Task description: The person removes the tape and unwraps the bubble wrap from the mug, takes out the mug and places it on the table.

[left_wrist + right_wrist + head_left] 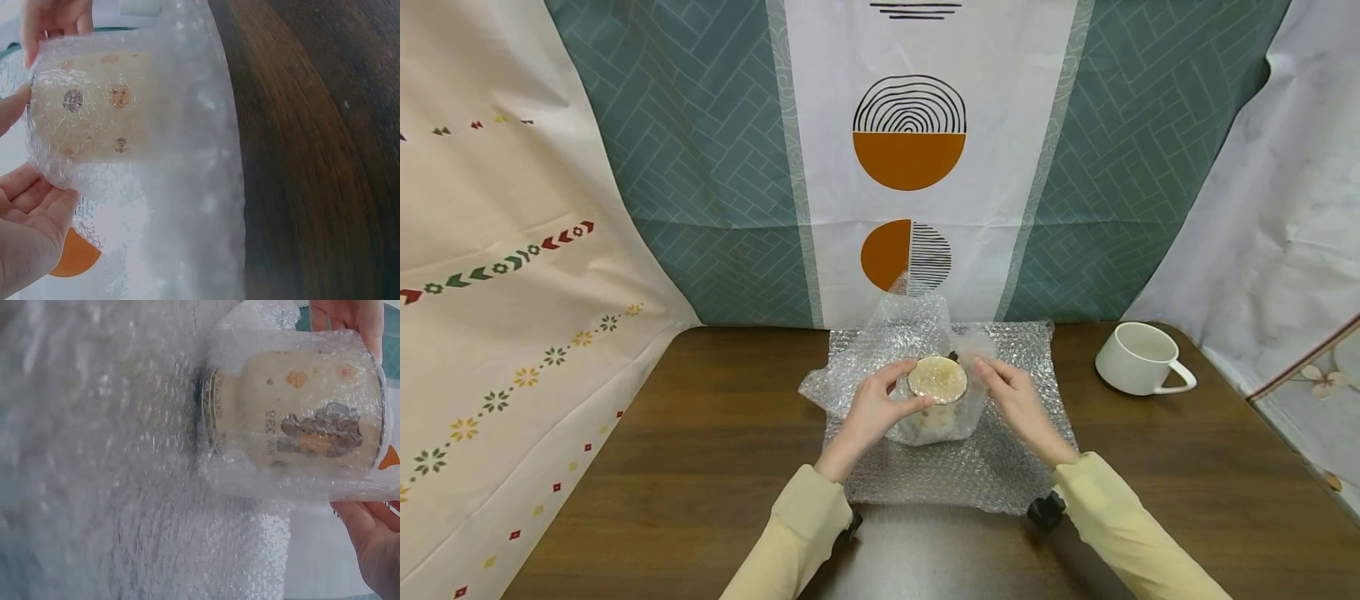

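A cream cup with cartoon prints stands upright in the middle of a bubble wrap sheet. Clear bubble wrap encloses its sides, and the printed figures show through in the right wrist view. Around the cup's near left rim, my left hand holds with thumb and fingers spread to either side, over the wrap. My right hand pinches a raised edge of the wrap just right of the rim. Loose wrap stands up behind the cup.
To the right on the brown wooden table stands a white mug, its handle pointing right. Patterned cloths hang behind the table and at both sides. The bubble wrap sheet reaches the table's back edge.
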`<control>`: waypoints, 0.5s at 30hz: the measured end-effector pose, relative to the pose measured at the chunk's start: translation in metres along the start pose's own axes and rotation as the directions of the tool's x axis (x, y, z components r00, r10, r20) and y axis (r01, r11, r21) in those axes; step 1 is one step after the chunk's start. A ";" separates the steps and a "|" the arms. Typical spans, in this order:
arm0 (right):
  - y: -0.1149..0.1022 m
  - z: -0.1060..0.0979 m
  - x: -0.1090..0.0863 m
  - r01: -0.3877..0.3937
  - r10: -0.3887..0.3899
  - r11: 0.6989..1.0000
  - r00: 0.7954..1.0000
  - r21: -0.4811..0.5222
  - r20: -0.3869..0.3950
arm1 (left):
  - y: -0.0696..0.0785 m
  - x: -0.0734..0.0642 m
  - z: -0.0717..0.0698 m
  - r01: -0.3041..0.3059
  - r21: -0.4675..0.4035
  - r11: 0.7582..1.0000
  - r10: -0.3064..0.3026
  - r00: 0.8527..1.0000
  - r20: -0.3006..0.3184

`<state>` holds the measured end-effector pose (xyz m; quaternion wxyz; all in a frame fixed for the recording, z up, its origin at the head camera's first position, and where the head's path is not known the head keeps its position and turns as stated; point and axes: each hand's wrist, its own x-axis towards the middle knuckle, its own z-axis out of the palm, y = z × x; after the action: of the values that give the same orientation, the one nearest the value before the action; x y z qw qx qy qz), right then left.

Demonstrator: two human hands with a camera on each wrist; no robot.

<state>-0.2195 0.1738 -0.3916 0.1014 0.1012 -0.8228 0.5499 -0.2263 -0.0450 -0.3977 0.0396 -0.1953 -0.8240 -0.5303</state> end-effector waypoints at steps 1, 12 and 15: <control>-0.001 -0.001 0.000 -0.003 0.003 1.000 1.000 0.012 -0.012 | 0.000 0.000 0.000 0.000 0.003 1.000 0.000 1.000 -0.001; 0.001 -0.021 -0.001 -0.060 0.062 0.998 0.995 0.023 -0.072 | 0.002 -0.001 0.000 -0.005 0.023 1.000 0.005 1.000 -0.016; 0.002 -0.027 -0.001 -0.078 0.078 0.997 0.993 0.006 -0.083 | 0.002 0.000 0.000 -0.003 0.028 1.000 0.003 1.000 -0.017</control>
<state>-0.2174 0.2001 -0.3837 0.1139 0.0462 -0.8204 0.5584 -0.2252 -0.0448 -0.3958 0.0504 -0.1914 -0.8308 -0.5202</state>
